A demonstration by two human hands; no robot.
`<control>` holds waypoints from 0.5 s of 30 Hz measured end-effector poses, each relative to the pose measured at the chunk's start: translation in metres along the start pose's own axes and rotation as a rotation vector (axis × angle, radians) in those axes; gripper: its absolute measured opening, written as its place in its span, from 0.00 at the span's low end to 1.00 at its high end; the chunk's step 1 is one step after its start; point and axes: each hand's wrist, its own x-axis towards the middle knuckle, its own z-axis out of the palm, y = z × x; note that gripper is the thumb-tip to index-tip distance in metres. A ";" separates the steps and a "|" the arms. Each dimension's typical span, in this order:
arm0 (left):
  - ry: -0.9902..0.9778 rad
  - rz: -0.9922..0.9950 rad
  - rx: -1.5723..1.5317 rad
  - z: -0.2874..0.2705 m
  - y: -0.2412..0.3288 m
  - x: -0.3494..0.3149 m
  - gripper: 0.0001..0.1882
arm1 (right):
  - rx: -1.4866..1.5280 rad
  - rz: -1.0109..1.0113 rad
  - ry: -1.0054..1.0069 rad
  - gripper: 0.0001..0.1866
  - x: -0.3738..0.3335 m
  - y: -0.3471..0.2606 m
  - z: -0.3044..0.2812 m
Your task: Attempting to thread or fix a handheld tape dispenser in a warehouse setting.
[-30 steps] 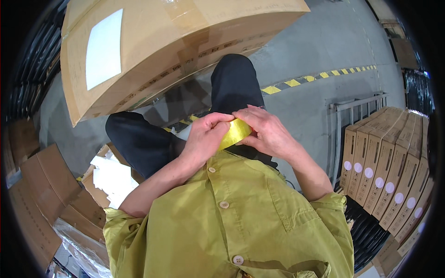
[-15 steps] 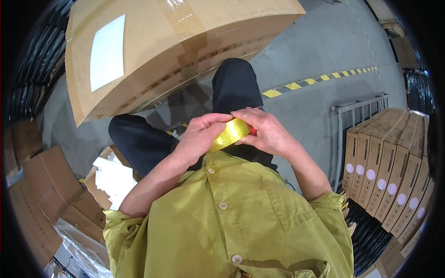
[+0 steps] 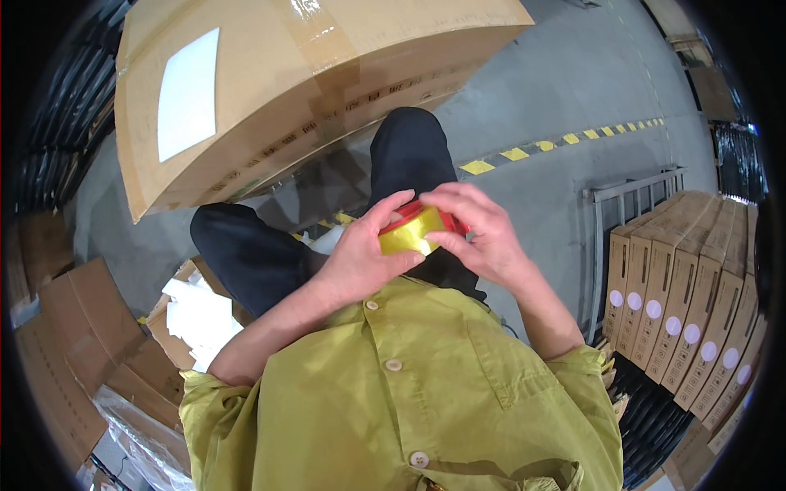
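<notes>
**Roll of yellow tape (image 3: 403, 236) between the left hand (image 3: 360, 250) and the right hand (image 3: 485, 233), cartons around them**

The left hand grasps the roll at its left side, thumb along the lower edge; the right hand grips the other side, by a red part (image 3: 455, 222) next to the yellow tape. The roll sits between the two palms, above the person's lap.

Ahead of the hands, beyond the knees, stands a large cardboard carton (image 3: 262, 78) with a strip of clear tape (image 3: 319, 33) across its top and a white sheet (image 3: 189, 96) lying there; its contents are hidden. Left of the left hand and nearer the body, an open carton (image 3: 167, 334) holds a loose heap of white pieces (image 3: 199, 315), some rising above its rim. Right of the right hand, slim brown cartons (image 3: 675, 286) stand on edge in a row, each visible face bearing a pale round sticker (image 3: 673, 326).
</notes>
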 end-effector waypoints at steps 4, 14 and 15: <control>0.103 0.091 -0.319 0.008 0.006 -0.002 0.33 | 0.114 0.138 0.312 0.11 -0.008 -0.004 -0.005; 0.132 -0.106 -0.526 -0.009 -0.020 0.032 0.20 | -0.135 0.030 0.236 0.08 0.004 0.002 -0.004; 0.147 -0.140 -0.552 -0.009 -0.022 0.036 0.19 | -0.136 0.034 0.237 0.08 0.005 0.005 -0.003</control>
